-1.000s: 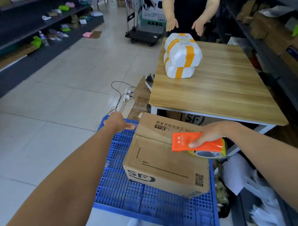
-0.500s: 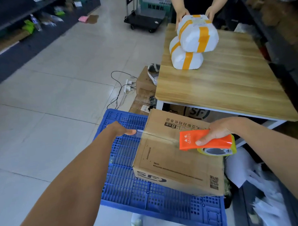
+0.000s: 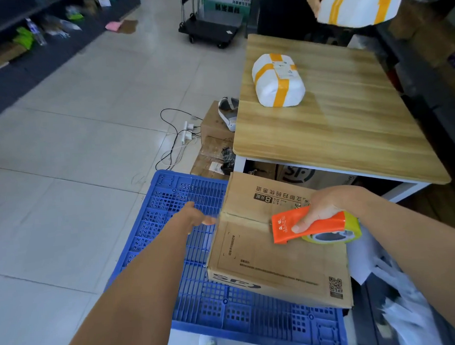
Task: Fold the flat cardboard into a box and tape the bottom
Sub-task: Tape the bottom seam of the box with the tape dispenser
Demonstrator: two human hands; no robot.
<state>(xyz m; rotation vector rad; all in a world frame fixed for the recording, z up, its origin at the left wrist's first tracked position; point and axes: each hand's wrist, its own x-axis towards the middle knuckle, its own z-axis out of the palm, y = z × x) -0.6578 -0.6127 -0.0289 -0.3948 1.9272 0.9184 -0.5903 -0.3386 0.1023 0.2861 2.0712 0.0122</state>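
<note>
Over the box (image 3: 277, 261), the right hand (image 3: 324, 207) held the tape dispenser (image 3: 309, 226) in a closed grip; the left hand (image 3: 194, 216), grip unclear, touched its edge.

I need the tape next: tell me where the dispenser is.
Head view, lower right: the right hand grips the dispenser atop the box, in front of the table.

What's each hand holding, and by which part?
Right hand grips the orange plastic tape dispenser round its rear, by the yellow tape roll. Left hand: fingertips meet the brown cardboard box at its left edge; whether they pinch anything is too blurred.
</note>
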